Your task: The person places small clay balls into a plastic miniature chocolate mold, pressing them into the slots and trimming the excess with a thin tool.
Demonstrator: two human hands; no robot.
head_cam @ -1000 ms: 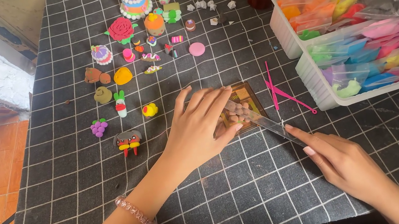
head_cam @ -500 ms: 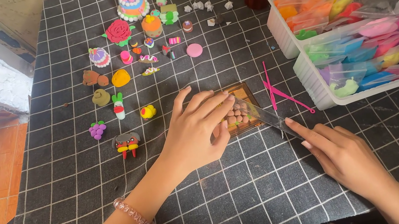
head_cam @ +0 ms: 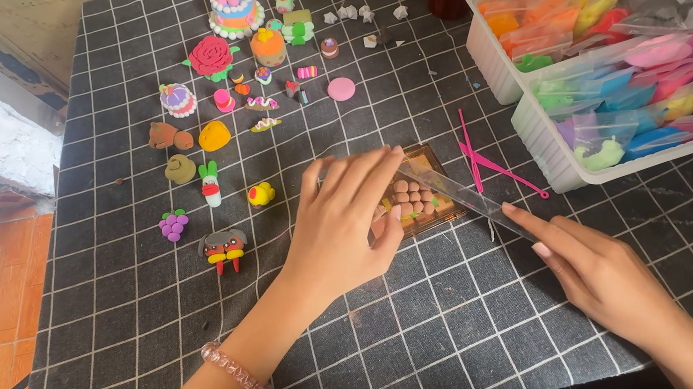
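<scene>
Your left hand [head_cam: 342, 224] lay flat, fingers spread over the brown clay tray [head_cam: 416, 201], while your right hand [head_cam: 603, 273] pinched a clear ruler [head_cam: 460, 193] slanting up-left beyond its fingertips

Left hand [head_cam: 343, 228] lies flat, fingers spread; right hand [head_cam: 603, 273] (forefinger extended) reaches forward.

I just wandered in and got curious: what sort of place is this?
Most likely a home hobby table for modelling clay. Small clay figures such as a tiered cake and a purple grape bunch stand on a black checked cloth, and white bins hold bags of coloured clay.
</scene>
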